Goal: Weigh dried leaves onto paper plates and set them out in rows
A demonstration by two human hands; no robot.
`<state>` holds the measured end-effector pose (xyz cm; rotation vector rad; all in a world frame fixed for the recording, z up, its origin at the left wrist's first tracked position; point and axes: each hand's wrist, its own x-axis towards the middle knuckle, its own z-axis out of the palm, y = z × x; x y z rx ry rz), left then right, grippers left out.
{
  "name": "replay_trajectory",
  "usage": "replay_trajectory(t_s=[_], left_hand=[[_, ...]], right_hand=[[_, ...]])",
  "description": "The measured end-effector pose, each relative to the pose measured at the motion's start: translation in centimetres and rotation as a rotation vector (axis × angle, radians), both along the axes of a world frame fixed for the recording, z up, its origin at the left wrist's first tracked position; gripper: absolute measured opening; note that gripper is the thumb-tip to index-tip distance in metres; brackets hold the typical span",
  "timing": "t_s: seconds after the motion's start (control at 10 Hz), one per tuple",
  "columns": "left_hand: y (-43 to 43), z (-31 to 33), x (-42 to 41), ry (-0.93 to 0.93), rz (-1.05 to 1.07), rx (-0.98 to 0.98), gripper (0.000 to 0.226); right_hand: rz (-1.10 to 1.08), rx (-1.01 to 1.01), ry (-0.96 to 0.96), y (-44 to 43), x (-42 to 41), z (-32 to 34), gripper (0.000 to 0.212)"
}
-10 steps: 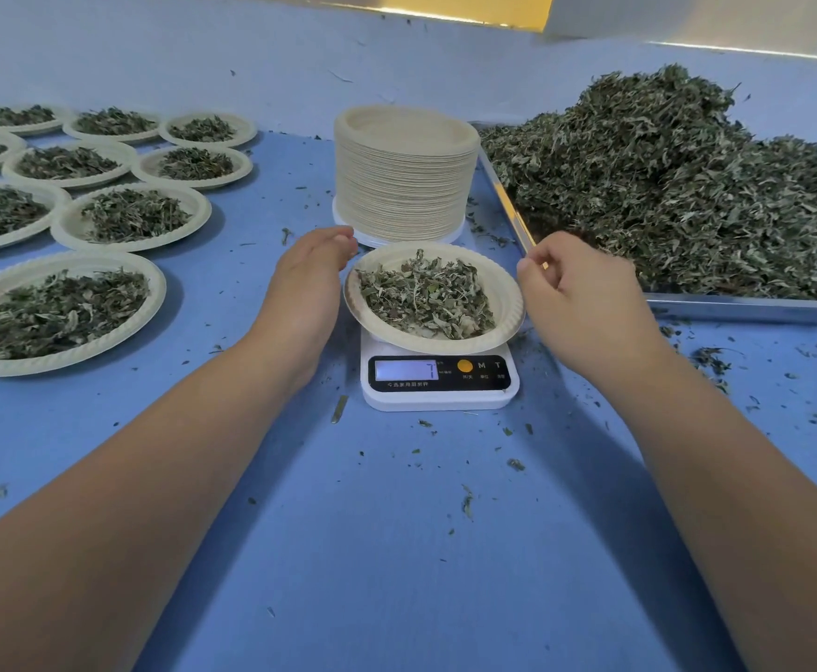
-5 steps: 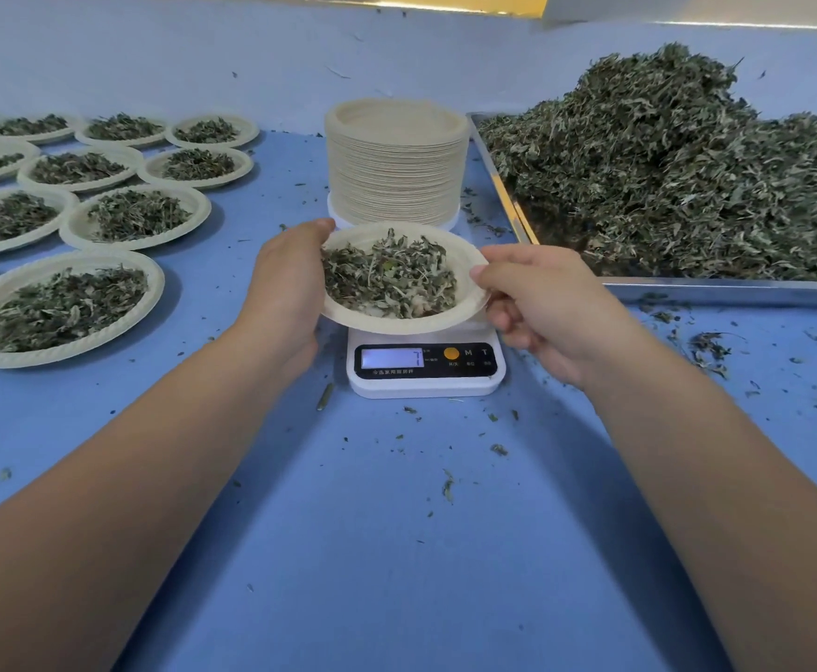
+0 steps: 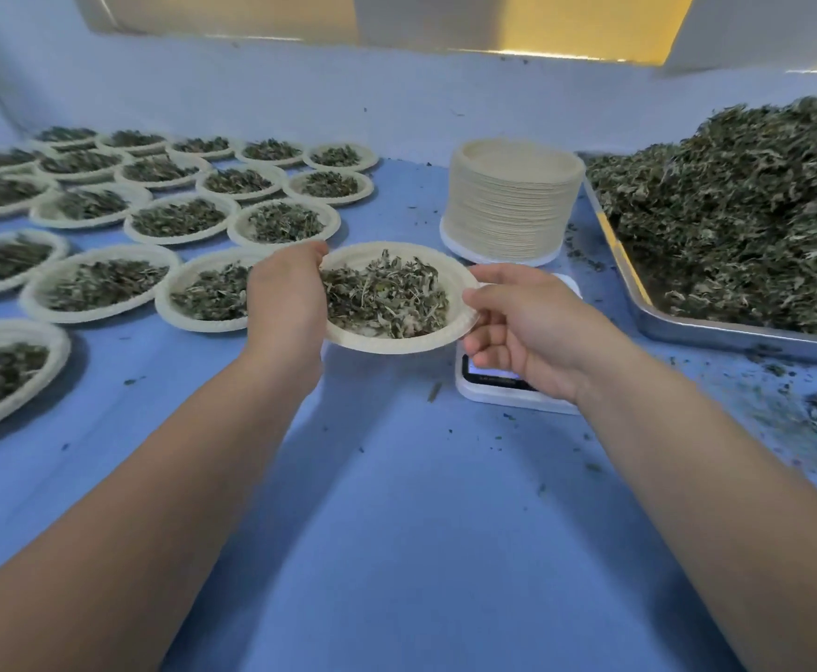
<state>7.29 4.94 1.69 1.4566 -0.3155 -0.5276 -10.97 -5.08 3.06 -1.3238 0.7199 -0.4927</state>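
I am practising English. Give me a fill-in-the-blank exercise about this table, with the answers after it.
1. The left hand and the right hand hold one paper plate of dried ____.
2. The scale lies partly under the ____ hand.
3. The loose heap lies in a metal ____.
4. The stack of empty plates stands ____ of the heap.
Answers: leaves; right; tray; left.

The scale point(image 3: 508, 397) is largely hidden behind the right hand point(image 3: 528, 327) and the held plate point(image 3: 450, 332); its lit display shows only as a strip, digits unreadable. The left hand point(image 3: 285, 303) covers part of a filled plate point(image 3: 193, 324); its fingertips are hidden, probably under the held plate. The tray point(image 3: 736, 334) and leaf heap point(image 3: 736, 211) are cut off at the right edge. The leftmost plates point(image 3: 59, 344) are cropped and blurred.
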Motion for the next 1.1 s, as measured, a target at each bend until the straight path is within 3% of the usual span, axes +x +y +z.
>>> replay_trajectory(t_s=[0.2,0.4,0.8,1.0,1.1], left_hand=[[7.1,-0.9,2.8,-0.304,0.212,0.08,0.038],[14.1,-2.5,4.6,-0.366,0.343,0.141,0.037],[19.0,-3.5,6.6,-0.459,0.395,0.272,0.036],[18.2,-2.7,5.0,-0.808,0.342,0.28,0.041],[16.4,-2.1,4.3,-0.817,0.296,0.274,0.035]], right_hand=[[0.14,-0.002,0.047,4.7,5.5,-0.8,0.024],[0.278,-0.003,0.095,9.6,9.7,-2.2,0.024],[0.374,0.019,0.233,13.4,14.6,-3.5,0.016],[0.364,-0.058,0.27,13.5,15.7,-3.7,0.024],[0.336,-0.076,0.284,13.4,15.3,-3.7,0.032]])
